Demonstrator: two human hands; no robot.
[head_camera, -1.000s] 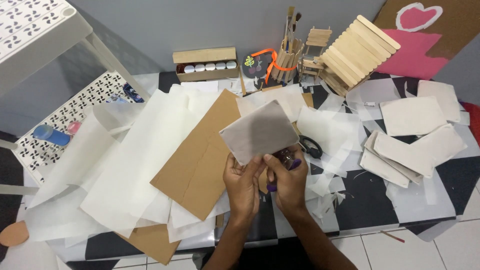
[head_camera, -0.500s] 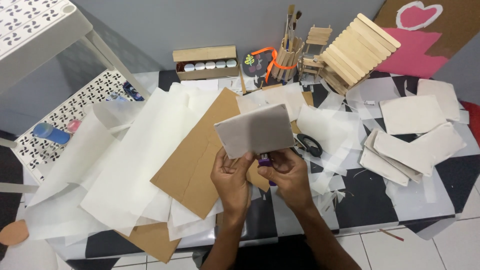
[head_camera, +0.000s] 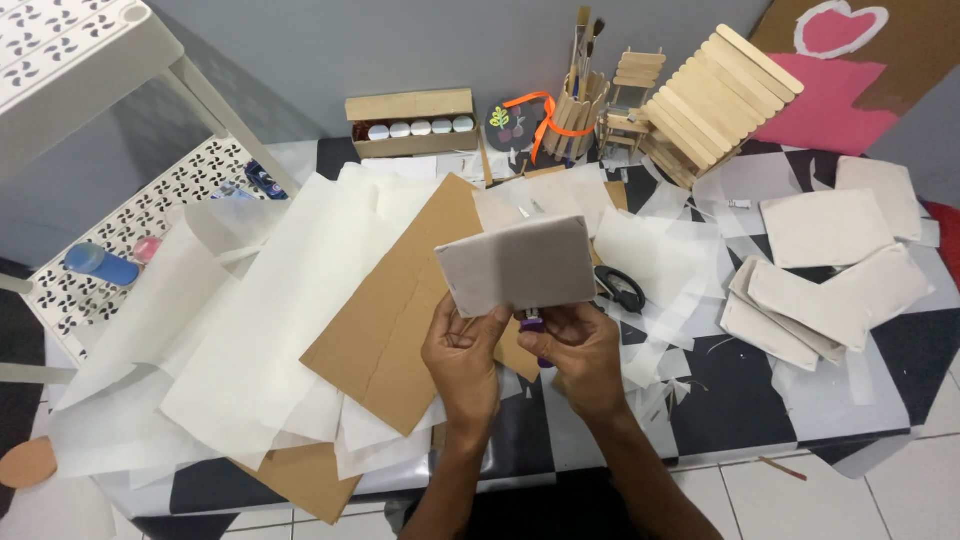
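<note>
My left hand (head_camera: 463, 355) grips the lower left edge of a white paper-covered rectangular piece (head_camera: 517, 265), held up above the table. My right hand (head_camera: 580, 352) is closed around a small purple stick-like object (head_camera: 533, 322), its tip against the lower edge of that piece. Under both hands lies a large brown cardboard sheet (head_camera: 400, 300) among several sheets of thin white paper (head_camera: 260, 320).
Black scissors (head_camera: 620, 288) lie just right of my hands. Finished white pieces (head_camera: 825, 260) are stacked at the right. At the back stand a box of small jars (head_camera: 412, 125), a brush holder (head_camera: 575, 105) and a wooden-stick structure (head_camera: 715, 90). A white perforated shelf (head_camera: 150, 215) is at left.
The white piece has been turned and shifted slightly left, now lying more level. My hands moved a little left with it.
</note>
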